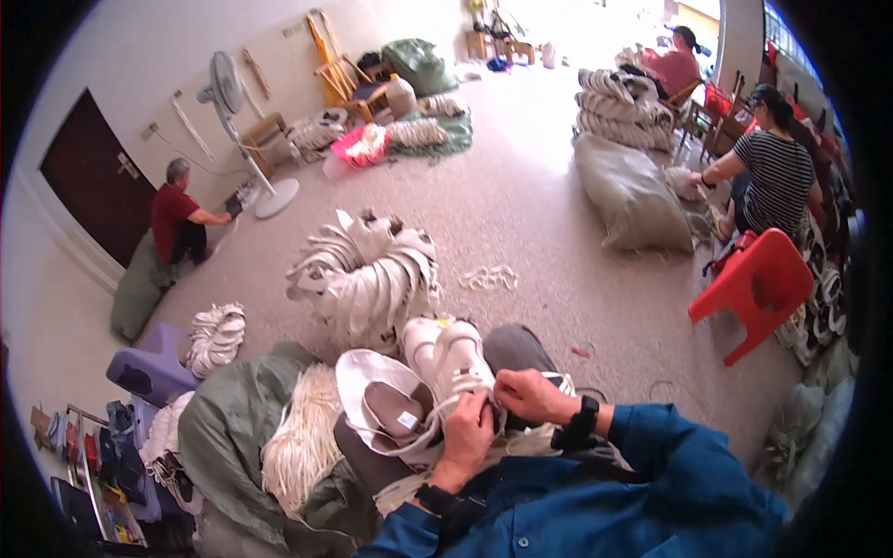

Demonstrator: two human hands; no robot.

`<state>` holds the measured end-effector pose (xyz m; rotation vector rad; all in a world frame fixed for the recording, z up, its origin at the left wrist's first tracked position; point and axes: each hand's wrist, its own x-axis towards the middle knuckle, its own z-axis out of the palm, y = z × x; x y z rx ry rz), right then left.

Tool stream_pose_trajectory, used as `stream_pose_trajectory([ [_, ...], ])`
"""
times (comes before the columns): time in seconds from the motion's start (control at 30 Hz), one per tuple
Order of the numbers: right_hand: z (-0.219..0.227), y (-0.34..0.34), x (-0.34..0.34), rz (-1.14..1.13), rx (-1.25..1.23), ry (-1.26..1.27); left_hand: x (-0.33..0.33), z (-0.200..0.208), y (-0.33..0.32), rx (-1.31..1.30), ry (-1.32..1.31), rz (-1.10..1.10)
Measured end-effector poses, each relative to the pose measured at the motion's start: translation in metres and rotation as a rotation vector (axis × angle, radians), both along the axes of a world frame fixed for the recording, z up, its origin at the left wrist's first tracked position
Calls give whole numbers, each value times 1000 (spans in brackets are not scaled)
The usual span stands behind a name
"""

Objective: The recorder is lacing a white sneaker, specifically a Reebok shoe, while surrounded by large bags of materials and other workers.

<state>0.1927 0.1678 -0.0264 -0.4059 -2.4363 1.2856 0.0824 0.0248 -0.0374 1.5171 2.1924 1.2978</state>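
Pale shoe uppers rest across my lap. One white shoe upper has its toe pointing away from me and lace crossing its front. Beside it on the left lies another upper with its wide opening turned up and a small white label inside. My left hand is closed at the laced part, fingers pinched on a white shoelace. Close by on the right, my right hand is also closed in a pinch, at the lace's other side; its fingertips are partly hidden. Loose lace shows beyond my right hand.
A thick bundle of cream laces lies on a green sack to my left. Ahead stands a ring of stacked uppers, with loose laces beside it. A red stool is at right. Several people sit working farther off.
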Motion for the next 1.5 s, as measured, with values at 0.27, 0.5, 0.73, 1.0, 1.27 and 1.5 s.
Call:
stream_pose_trajectory([
  [0.27, 0, -19, 15, 59, 186, -133, -5, -11, 2, 42, -90, 40],
  [0.5, -20, -27, 7, -59, 295, -16, -4, -16, 6, -70, 70, 75],
  [0.73, -24, -19, 12, -77, 212, 27, -33, 24, -42, -408, -106, -385],
  [1.0, -29, -21, 15, -69, 279, 116, -7, 112, -79, -85, -485, -210],
  [1.27, -24, -25, 14, -92, 280, 76, 77, 314, -82, 658, -649, -883],
  [1.5, -30, -27, 18, -113, 307, 176, 98, 285, -75, 739, -686, -820],
])
